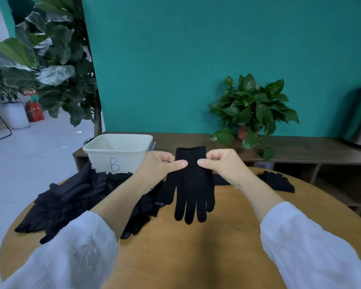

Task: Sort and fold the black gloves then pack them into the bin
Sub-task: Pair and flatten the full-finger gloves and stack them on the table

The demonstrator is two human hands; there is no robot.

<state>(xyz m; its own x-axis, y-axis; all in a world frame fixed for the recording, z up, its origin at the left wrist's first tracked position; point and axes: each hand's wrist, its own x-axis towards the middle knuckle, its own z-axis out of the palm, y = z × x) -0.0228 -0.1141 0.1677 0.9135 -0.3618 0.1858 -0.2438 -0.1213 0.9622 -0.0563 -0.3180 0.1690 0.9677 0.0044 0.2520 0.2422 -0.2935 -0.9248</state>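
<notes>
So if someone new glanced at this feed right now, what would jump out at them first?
Probably the black glove held up at centre, fingers hanging down, pinched at the cuff by the left hand and right hand. Next, the heap of black gloves on the left of the round wooden table, with the white bin marked B behind it.
</notes>
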